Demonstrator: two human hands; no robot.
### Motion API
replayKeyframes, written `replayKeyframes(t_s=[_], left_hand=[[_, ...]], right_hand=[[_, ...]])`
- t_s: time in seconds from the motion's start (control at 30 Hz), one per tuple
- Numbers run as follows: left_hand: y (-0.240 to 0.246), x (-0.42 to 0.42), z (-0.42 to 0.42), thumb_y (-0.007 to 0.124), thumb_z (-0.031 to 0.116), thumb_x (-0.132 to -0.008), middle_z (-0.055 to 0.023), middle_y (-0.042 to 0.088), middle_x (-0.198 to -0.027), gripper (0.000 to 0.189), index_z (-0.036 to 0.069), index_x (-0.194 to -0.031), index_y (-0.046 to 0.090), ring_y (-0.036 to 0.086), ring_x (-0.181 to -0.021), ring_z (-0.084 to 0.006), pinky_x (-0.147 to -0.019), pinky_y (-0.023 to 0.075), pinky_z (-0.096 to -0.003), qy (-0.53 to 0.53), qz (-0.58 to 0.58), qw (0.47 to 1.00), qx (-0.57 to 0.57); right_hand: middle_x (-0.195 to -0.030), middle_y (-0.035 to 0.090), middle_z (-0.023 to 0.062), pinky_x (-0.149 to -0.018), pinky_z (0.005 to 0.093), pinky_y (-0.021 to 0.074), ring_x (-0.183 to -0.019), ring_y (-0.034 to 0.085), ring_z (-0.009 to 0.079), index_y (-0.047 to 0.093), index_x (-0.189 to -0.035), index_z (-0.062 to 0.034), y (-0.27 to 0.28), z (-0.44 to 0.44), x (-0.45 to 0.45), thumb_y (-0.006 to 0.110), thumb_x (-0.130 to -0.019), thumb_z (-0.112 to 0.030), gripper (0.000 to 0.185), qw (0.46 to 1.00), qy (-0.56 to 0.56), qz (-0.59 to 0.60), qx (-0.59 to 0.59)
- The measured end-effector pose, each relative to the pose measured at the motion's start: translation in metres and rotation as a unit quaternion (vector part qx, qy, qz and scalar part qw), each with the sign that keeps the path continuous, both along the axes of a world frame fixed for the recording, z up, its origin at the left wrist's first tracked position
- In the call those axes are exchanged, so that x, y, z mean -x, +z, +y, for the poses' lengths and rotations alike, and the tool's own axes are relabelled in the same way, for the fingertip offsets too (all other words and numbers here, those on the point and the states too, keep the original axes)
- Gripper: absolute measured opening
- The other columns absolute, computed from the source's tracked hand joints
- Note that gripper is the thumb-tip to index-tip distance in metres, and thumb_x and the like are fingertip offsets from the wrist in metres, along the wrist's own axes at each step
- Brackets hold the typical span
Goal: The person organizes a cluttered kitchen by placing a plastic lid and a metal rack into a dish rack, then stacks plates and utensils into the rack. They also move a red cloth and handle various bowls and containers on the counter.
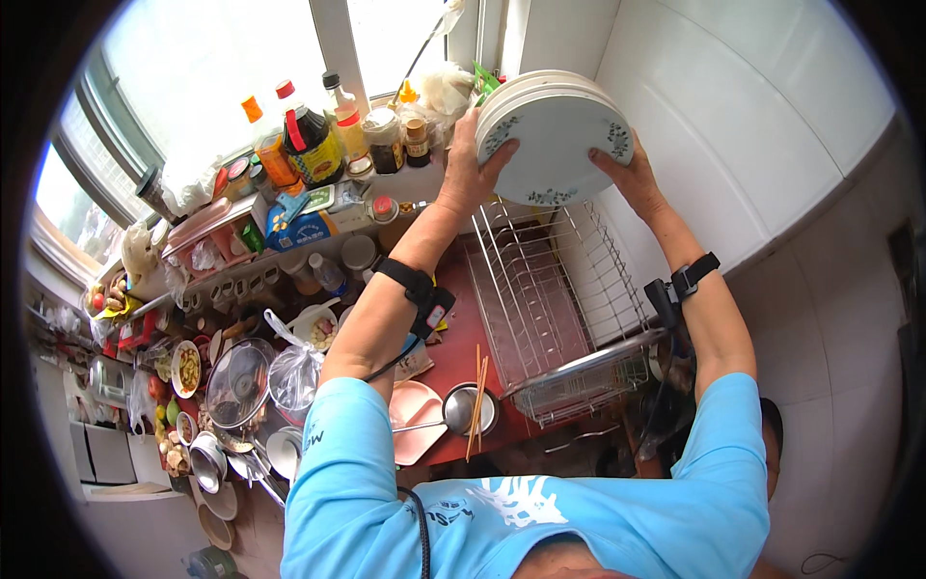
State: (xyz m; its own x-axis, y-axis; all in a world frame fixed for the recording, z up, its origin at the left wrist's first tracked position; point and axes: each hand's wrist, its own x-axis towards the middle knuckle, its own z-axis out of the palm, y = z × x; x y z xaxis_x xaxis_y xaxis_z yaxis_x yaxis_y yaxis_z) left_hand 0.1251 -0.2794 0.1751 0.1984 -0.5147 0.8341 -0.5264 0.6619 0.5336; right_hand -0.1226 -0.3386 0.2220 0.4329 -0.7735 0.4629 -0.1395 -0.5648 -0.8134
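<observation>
A stack of several white plates [553,148] with small floral sprays is raised above the far end of a wire dish rack [532,289]. My left hand [474,155] grips the stack's left rim, its thumb on the face of the front plate. On the opposite rim, my right hand [633,174] holds on in the same way. The plates stand tilted, face towards me. No dishes show in the rack's upper tier. Below my arms, a ladle [457,412] and a pair of chopsticks [477,405] rest across a small metal bowl [486,418].
Sauce bottles [312,148] and jars crowd the window ledge at the left. A pink tray [416,427] sits on the red tabletop [448,354]. Further left are a glass pan lid [239,382], bowls and vegetables. A white tiled wall [694,130] bounds the right side.
</observation>
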Motion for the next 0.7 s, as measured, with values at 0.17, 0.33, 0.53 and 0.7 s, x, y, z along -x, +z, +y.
replayKeyframes(t_s=[0.17, 0.33, 0.53, 0.7], left_hand=[[-0.027, 0.001, -0.021, 0.071, 0.024, -0.082, -0.0240, 0.051, -0.109, 0.059, -0.005, -0.125, 0.041, 0.051, -0.100, -0.0404, -0.087, 0.0431, -0.0431, -0.002, 0.019, 0.998, -0.054], [-0.049, 0.001, -0.029, 0.070, 0.025, -0.083, -0.0239, 0.050, -0.109, 0.060, -0.005, -0.126, 0.040, 0.051, -0.100, -0.0395, -0.086, 0.0435, -0.0427, 0.035, -0.016, 0.998, -0.054], [-0.059, 0.006, -0.040, 0.070, 0.025, -0.084, -0.0235, 0.050, -0.110, 0.060, -0.005, -0.127, 0.039, 0.052, -0.100, -0.0388, -0.085, 0.0440, -0.0425, 0.046, -0.025, 0.996, -0.068], [-0.064, 0.006, -0.039, 0.071, 0.027, -0.083, -0.0243, 0.048, -0.113, 0.065, -0.003, -0.129, 0.036, 0.050, -0.105, -0.0401, -0.089, 0.0428, -0.0432, 0.024, -0.009, 0.992, -0.125]], right_hand=[[-0.114, 0.056, 0.0064, -0.098, 0.0319, 0.0400, -0.110, 0.050, 0.0165, 0.045, -0.129, -0.0050, -0.022, -0.027, -0.002, 0.066, -0.087, -0.016, 0.048, 0.998, 0.026, 0.014, -0.049], [-0.117, 0.056, 0.0066, -0.098, 0.0320, 0.0399, -0.112, 0.049, 0.0166, 0.046, -0.129, -0.0056, -0.042, -0.042, -0.001, 0.068, -0.086, -0.018, 0.050, 0.995, 0.023, 0.033, -0.094], [-0.119, 0.056, 0.0082, -0.099, 0.0334, 0.0395, -0.115, 0.049, 0.0182, 0.045, -0.131, -0.0066, -0.055, -0.050, 0.004, 0.070, -0.084, -0.021, 0.056, 0.993, 0.027, 0.022, -0.108], [-0.121, 0.057, 0.0092, -0.100, 0.0352, 0.0394, -0.116, 0.049, 0.0205, 0.044, -0.133, -0.0076, -0.062, -0.055, 0.007, 0.073, -0.081, -0.023, 0.061, 0.989, 0.023, 0.029, -0.144]])
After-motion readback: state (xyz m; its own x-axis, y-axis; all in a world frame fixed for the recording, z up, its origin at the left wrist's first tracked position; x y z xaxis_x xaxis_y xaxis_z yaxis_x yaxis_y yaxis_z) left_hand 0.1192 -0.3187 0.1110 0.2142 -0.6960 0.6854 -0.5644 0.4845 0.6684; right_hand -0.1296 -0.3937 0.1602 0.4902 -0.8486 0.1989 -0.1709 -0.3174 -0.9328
